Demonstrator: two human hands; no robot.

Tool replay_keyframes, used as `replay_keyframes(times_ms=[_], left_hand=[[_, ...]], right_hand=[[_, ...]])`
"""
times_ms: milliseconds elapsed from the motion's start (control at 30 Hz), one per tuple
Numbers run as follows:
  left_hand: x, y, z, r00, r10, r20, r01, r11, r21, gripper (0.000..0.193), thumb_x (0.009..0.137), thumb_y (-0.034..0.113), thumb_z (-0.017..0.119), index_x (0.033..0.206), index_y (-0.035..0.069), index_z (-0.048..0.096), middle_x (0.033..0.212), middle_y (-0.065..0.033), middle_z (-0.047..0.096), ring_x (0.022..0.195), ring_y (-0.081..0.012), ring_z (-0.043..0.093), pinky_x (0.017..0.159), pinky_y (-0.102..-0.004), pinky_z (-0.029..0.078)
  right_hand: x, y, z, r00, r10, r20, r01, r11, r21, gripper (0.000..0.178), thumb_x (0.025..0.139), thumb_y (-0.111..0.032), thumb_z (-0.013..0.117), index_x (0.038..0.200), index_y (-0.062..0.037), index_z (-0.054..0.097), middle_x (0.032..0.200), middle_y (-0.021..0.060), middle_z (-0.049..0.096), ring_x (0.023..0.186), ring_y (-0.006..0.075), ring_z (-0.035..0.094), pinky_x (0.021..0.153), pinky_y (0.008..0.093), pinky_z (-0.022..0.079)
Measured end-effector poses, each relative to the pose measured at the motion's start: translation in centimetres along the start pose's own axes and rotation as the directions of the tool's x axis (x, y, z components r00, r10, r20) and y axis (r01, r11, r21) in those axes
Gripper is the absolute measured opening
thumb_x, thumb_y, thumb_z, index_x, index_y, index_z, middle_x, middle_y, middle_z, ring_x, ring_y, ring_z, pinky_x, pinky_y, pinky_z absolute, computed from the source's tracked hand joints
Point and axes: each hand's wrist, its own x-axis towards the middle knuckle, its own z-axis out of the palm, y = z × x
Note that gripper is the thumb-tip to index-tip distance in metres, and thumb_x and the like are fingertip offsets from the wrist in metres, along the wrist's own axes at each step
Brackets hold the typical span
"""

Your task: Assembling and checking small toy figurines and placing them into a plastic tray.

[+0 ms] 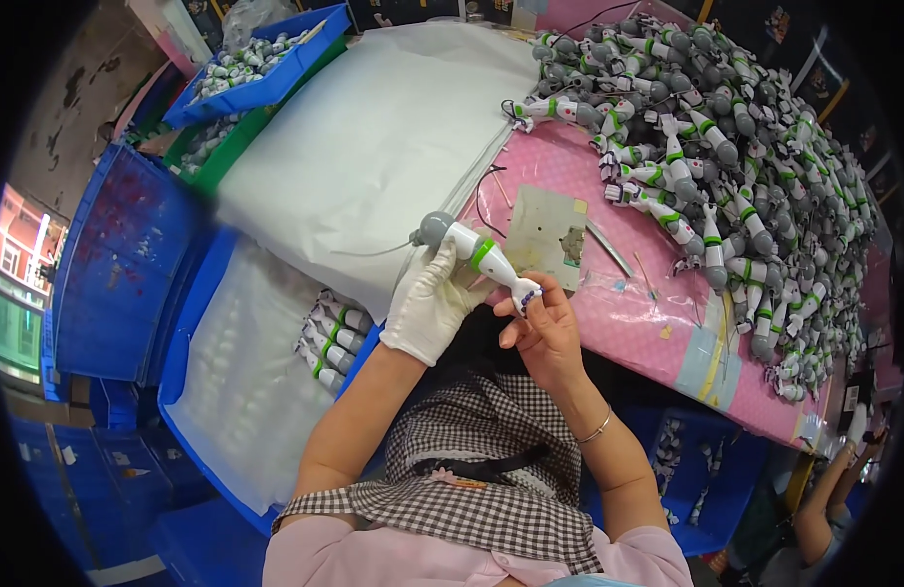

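A white toy robot arm (498, 264) with a green band and a grey ball at its shoulder end is held up in front of me. My left hand (427, 308), in a white glove, is closed around its middle from below. Thumb and fingers of my bare right hand (550, 328) pinch the toy's small white hand end, where dark blue spots show. A thin wire (369, 253) trails left from the grey ball. Beyond the toy, a worn grey plate (545, 230) lies on the pink-covered table (618, 318).
A big heap of similar toy arms (706, 147) covers the table's right side. A metal strip (610, 248) lies by the plate. White sheeting (364, 127) spreads at left. Blue bins (261, 83) and a plastic-lined blue crate (193, 421) hold more arms. Another person's arm (818, 509) shows far right.
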Motion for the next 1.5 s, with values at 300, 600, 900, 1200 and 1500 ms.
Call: replay_keyframes(times_ms=[300, 600, 900, 1200, 1500], left_hand=[[-0.3, -1.1, 2.1, 0.980, 0.097, -0.173, -0.065, 0.980, 0.187, 0.029, 0.086, 0.016, 0.066, 0.107, 0.005, 0.049, 0.098, -0.0052, 0.058, 0.086, -0.0159, 0.061, 0.076, -0.0314, 0.053], [-0.3, -2.7, 3.4, 0.964, 0.216, -0.156, -0.087, 0.807, 0.584, 0.028, 0.089, 0.025, 0.061, 0.100, 0.001, 0.053, 0.079, -0.0061, 0.058, 0.056, -0.0085, 0.055, 0.045, -0.0204, 0.042], [1.6, -2.6, -1.2, 0.848, 0.492, -0.198, -0.199, 0.641, 0.741, 0.054, 0.094, 0.052, 0.040, 0.097, 0.000, 0.056, 0.078, -0.0088, 0.063, 0.065, -0.0150, 0.063, 0.057, -0.0268, 0.051], [0.4, -0.4, 1.3, 0.986, -0.031, 0.164, 0.037, 0.999, -0.030, 0.040, 0.094, 0.031, 0.049, 0.124, 0.005, 0.046, 0.115, -0.0114, 0.058, 0.112, -0.0303, 0.054, 0.095, -0.0542, 0.044], [1.5, -2.0, 2.2, 0.967, 0.250, 0.047, -0.253, 0.964, 0.084, 0.028, 0.092, 0.007, 0.052, 0.118, 0.007, 0.044, 0.120, -0.0124, 0.052, 0.112, -0.0301, 0.054, 0.093, -0.0567, 0.048]], right_hand=[[-0.5, -0.4, 1.2, 0.994, 0.080, -0.073, -0.074, 0.994, 0.081, 0.034, 0.094, -0.024, 0.053, 0.123, -0.0081, 0.044, 0.097, 0.0182, 0.064, 0.066, 0.0202, 0.064, 0.062, 0.0280, 0.054], [-0.9, 2.7, 2.1, 0.982, -0.160, -0.100, 0.165, 0.986, 0.040, 0.035, 0.093, -0.019, 0.055, 0.123, -0.0067, 0.044, 0.098, 0.0158, 0.062, 0.078, 0.0185, 0.064, 0.074, 0.0305, 0.053], [-1.8, 2.2, 3.8, 0.977, -0.101, -0.185, 0.135, 0.974, 0.180, 0.032, 0.094, -0.018, 0.052, 0.123, -0.0074, 0.044, 0.097, 0.0161, 0.061, 0.079, 0.0192, 0.065, 0.076, 0.0332, 0.054], [-2.2, 1.2, 1.8, 0.968, -0.236, 0.088, 0.251, 0.881, -0.401, 0.032, 0.090, -0.001, 0.055, 0.120, -0.0032, 0.047, 0.103, 0.0128, 0.061, 0.084, 0.0173, 0.063, 0.079, 0.0320, 0.052], [-1.0, -11.0, -8.7, 0.715, -0.699, -0.008, -0.416, -0.416, -0.808, 0.014, 0.081, -0.018, 0.066, 0.086, -0.0059, 0.063, 0.085, 0.0092, 0.058, 0.081, 0.0264, 0.055, 0.070, 0.0389, 0.043]])
